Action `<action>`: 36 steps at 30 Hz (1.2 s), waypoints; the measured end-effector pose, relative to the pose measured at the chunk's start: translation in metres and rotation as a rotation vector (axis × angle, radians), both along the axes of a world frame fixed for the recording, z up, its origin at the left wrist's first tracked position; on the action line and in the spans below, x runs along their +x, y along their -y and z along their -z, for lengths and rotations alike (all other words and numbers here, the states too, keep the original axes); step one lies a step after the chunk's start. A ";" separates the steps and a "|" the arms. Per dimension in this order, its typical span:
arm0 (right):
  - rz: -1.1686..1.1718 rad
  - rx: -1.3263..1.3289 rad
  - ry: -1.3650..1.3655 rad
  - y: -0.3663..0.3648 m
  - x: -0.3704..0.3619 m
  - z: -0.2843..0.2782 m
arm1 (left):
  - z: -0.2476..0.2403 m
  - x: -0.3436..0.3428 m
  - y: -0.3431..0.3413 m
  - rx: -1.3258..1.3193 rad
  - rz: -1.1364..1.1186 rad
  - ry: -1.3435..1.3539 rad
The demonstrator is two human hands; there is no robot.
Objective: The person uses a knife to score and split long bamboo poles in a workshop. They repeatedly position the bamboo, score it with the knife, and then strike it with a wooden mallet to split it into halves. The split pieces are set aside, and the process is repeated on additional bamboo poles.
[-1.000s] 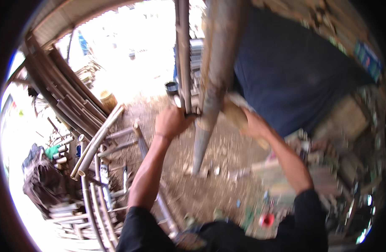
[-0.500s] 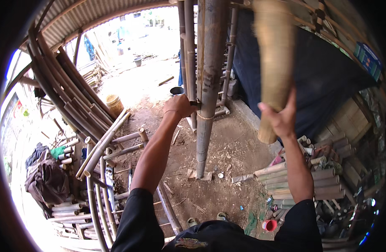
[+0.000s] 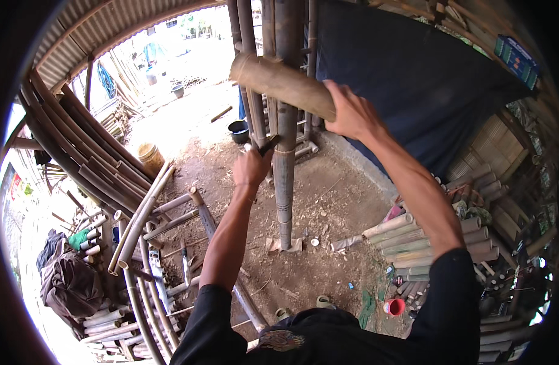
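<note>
A tall, thick bamboo pole (image 3: 284, 194) stands upright in front of me, its foot on a flat brown piece on the ground. My left hand (image 3: 250, 167) is closed round a dark, blade-like tool (image 3: 269, 145) whose end meets the pole's left side; its exact kind is hard to make out. My right hand (image 3: 355, 114) grips the near end of a thick bamboo club (image 3: 279, 85). The club lies slantwise across the front of the pole, above the tool, pointing to the upper left. A narrow brown strip (image 3: 269, 55) runs along the pole's upper left side.
Long curved bamboo poles (image 3: 88, 143) lean at the left, near a tan bucket (image 3: 150, 159). A bamboo frame (image 3: 142, 286) stands at lower left. Cut bamboo lengths (image 3: 413, 243) are stacked at right, by a red cup (image 3: 394, 307). A dark sheet (image 3: 407, 79) hangs behind.
My right hand has swung the bamboo club from raised and upright at the right down and leftward across the pole. My left hand keeps the dark tool at the pole; the view has shifted slightly.
</note>
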State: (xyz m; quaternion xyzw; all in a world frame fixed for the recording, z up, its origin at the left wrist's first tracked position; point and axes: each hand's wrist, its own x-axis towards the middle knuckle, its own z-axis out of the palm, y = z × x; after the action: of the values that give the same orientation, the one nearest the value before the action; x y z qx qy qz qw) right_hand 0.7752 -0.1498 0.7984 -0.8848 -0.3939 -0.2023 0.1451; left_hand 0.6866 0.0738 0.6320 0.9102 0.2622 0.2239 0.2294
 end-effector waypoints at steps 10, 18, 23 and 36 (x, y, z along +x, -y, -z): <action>-0.298 0.739 0.135 0.047 -0.048 -0.015 | 0.054 -0.062 -0.043 -0.238 0.185 -0.048; -0.366 0.869 0.134 0.020 0.069 -0.081 | 0.066 -0.089 -0.016 -0.200 -0.021 -0.042; -0.294 0.710 -0.172 -0.042 0.087 -0.017 | 0.056 -0.082 -0.004 -0.259 -0.020 0.016; -0.327 0.840 -0.219 -0.045 0.128 -0.039 | 0.043 -0.071 -0.012 -0.173 -0.138 -0.191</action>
State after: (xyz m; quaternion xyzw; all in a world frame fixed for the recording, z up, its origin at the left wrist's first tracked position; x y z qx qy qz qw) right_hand 0.9028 -0.1051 0.8373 -0.6918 -0.3945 -0.2240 0.5618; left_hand 0.6153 0.0854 0.5892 0.8839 0.3634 0.1279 0.2650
